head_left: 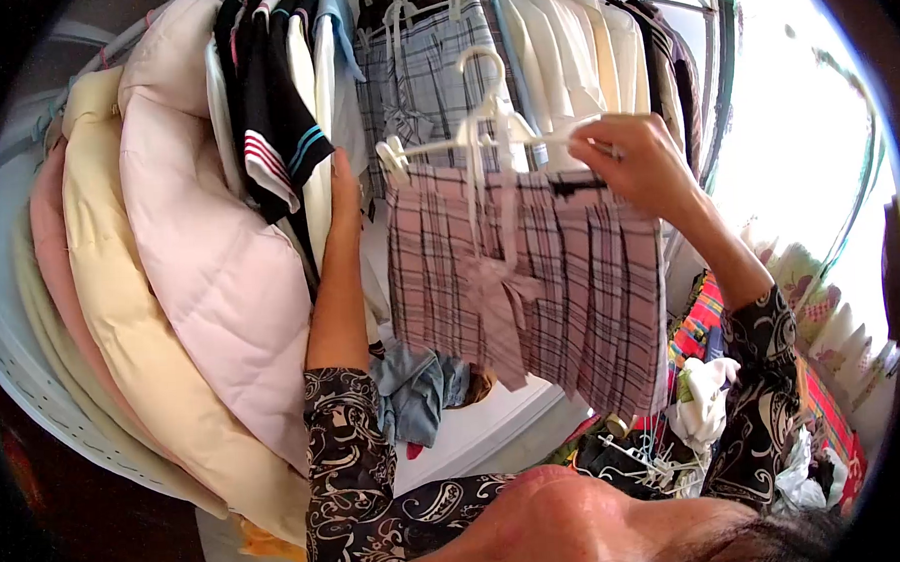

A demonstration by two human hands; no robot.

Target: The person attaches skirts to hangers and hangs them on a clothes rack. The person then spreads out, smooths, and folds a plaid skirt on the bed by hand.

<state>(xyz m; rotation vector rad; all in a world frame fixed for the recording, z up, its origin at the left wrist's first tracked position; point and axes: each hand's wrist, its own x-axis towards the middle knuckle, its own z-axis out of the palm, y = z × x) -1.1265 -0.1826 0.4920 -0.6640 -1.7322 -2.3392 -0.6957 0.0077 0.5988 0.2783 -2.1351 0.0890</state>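
Note:
A pink plaid pleated skirt [589,276] with a bow and long ribbons hangs in front of me from a white clip hanger [430,146]. My right hand [639,160] is closed on the hanger's right end, by the clip at the waistband. The hanger's hook points up, just in front of the clothes on the rack. My left hand [345,191] reaches in among the hanging clothes, beside a black shirt with striped sleeve edges [284,118]. Its thumb side shows, but the fingers are hidden, so their grip is unclear. Behind the skirt hangs a grey plaid garment [443,73].
Padded coats in pink [210,230] and cream [142,252] fill the rack's left side. White shirts [561,59] hang at right. Below lie blue denim [419,391], a pile of loose hangers [645,462] and striped red fabric [699,317]. A bright window [801,100] is at right.

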